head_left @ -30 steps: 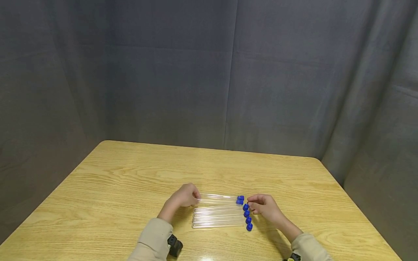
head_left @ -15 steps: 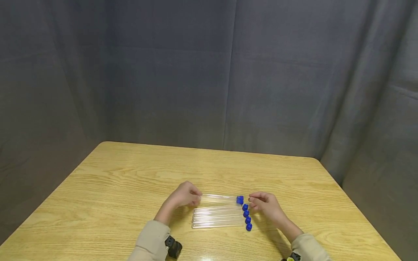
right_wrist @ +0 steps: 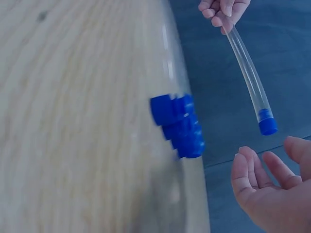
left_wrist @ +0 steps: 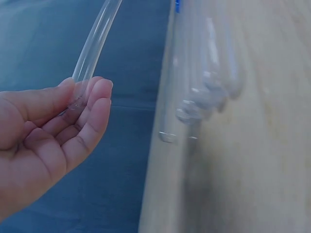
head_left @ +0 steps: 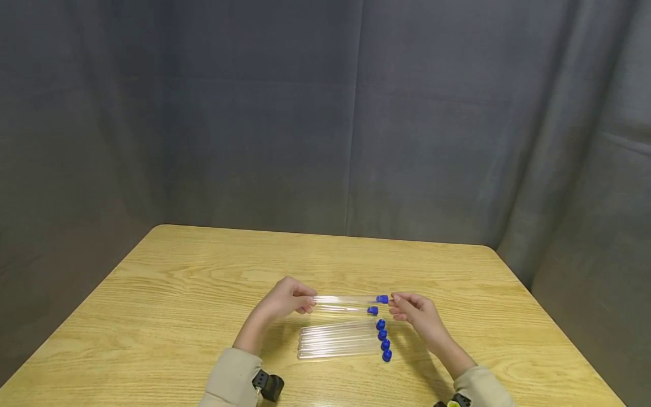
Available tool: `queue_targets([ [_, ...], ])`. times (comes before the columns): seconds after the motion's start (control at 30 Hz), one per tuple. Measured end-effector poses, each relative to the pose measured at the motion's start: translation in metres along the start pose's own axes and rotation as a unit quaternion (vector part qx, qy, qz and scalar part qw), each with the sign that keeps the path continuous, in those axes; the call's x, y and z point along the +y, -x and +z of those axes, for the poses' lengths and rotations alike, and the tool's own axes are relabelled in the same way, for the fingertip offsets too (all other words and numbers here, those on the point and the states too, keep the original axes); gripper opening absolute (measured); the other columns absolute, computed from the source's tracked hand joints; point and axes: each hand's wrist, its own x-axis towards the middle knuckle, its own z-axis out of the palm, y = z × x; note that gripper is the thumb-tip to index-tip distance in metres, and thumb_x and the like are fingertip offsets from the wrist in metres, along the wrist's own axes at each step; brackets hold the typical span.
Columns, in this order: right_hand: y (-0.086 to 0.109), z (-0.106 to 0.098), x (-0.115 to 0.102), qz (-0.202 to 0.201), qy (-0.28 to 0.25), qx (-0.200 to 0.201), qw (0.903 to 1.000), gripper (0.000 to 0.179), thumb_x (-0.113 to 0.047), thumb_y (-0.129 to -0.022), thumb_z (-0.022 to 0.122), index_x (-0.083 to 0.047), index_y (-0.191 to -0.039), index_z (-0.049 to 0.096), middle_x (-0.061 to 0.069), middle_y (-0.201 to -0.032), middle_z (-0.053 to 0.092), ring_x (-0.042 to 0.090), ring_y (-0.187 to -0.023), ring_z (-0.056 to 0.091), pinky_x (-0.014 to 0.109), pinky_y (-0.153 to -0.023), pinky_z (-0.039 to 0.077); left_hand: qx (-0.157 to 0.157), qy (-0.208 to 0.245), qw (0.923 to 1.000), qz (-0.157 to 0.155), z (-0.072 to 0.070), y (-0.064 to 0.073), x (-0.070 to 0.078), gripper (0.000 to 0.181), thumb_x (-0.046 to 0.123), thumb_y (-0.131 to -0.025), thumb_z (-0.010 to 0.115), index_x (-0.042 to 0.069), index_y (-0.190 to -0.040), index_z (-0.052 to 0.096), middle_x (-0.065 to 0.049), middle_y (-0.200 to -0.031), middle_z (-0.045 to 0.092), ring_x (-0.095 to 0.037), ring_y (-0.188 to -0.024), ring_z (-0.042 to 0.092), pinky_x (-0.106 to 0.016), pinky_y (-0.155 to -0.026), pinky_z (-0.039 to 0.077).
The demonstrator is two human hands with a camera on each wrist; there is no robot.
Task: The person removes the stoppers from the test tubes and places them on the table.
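Note:
My left hand (head_left: 285, 298) pinches the rounded end of a clear test tube (head_left: 343, 299) between thumb and fingers, seen closely in the left wrist view. The tube is raised over the table and has a blue cap (right_wrist: 267, 125) in its far end. Just beyond that cap is my right hand (head_left: 418, 317), fingers loosely bent; in the right wrist view a gap shows between its fingertips and the cap. Below the held tube lies a second capped test tube (head_left: 338, 309). Nearer to me, several uncapped test tubes (head_left: 335, 340) lie side by side.
Several loose blue caps (head_left: 382, 334) form a row by the right ends of the uncapped tubes. Everything lies on a wood-grain table (head_left: 203, 271), with a grey curtain (head_left: 254, 141) behind it.
My left hand has lifted one capped test tube from beside the other and moved it away from me, slightly right. My right hand has moved slightly away from me too, near its cap.

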Motion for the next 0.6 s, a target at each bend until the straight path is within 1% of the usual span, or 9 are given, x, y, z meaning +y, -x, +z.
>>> queue_targets([
  [0.1, 0.001, 0.0, -0.004, -0.01, -0.02, 0.002, 0.9997, 0.034, -0.011, -0.094, 0.046, 0.017, -0.114, 0.046, 0.019, -0.096, 0.059, 0.017, -0.08, 0.06, 0.029, -0.072, 0.05, -0.002, 0.004, 0.9999, 0.01, -0.002, 0.002, 0.007, 0.023, -0.003, -0.087, 0.053, -0.015, -0.106, 0.057, -0.021, -0.088, 0.064, -0.024, -0.072, 0.063, -0.032, -0.066, 0.052],
  [0.27, 0.004, 0.001, -0.011, -0.021, -0.049, 0.009, 0.9985, 0.038, -0.015, -0.096, 0.043, 0.018, -0.115, 0.044, 0.012, -0.09, 0.059, 0.014, -0.077, 0.06, 0.026, -0.07, 0.05, -0.004, 0.009, 0.9998, 0.016, -0.003, 0.008, 0.018, 0.024, 0.0, -0.087, 0.055, -0.012, -0.106, 0.059, -0.015, -0.085, 0.065, -0.025, -0.073, 0.063, -0.031, -0.066, 0.052],
  [0.43, 0.012, 0.003, -0.02, -0.04, -0.077, 0.004, 0.9963, 0.042, -0.02, -0.096, 0.041, 0.018, -0.116, 0.042, 0.008, -0.087, 0.058, 0.013, -0.078, 0.06, 0.025, -0.071, 0.05, -0.018, 0.019, 0.9991, 0.035, -0.005, 0.014, 0.027, 0.027, 0.004, -0.087, 0.056, -0.012, -0.108, 0.058, -0.016, -0.087, 0.065, -0.029, -0.075, 0.062, -0.034, -0.067, 0.052],
  [0.6, 0.017, 0.004, -0.027, -0.061, -0.092, -0.015, 0.9938, 0.047, -0.023, -0.096, 0.041, 0.019, -0.117, 0.039, 0.007, -0.089, 0.057, 0.013, -0.08, 0.06, 0.025, -0.072, 0.05, -0.03, 0.007, 0.9983, 0.05, -0.009, 0.019, 0.036, 0.026, 0.005, -0.087, 0.055, -0.012, -0.108, 0.058, -0.015, -0.087, 0.065, -0.02, -0.071, 0.062, -0.033, -0.068, 0.052],
])
